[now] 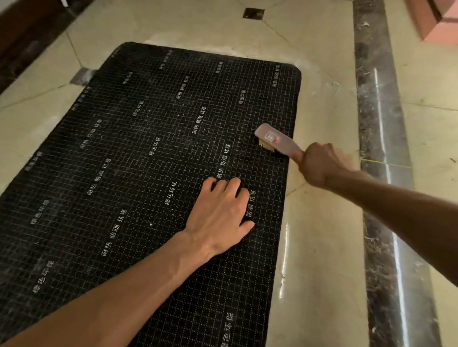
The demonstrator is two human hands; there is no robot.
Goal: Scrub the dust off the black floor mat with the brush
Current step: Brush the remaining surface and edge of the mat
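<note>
I see the black floor mat (pixel 133 185) lying flat on the tiled floor (pixel 318 256), its right edge running close to the dark marble strip (pixel 379 180). My left hand (pixel 221 212) rests on it near that right edge, palm down, fingers loosely spread and gripping nothing. My right hand (pixel 320 164) is wrapped tight around the handle of the brush (pixel 272 139), whose bristles sit on the mat just inside the right edge. I judge the mat thin, limp and light, likely to creep on the glossy tile, so it wants pinning with a flat palm beside the stroke; the brush looks stiff and light, best held by its handle end
</note>
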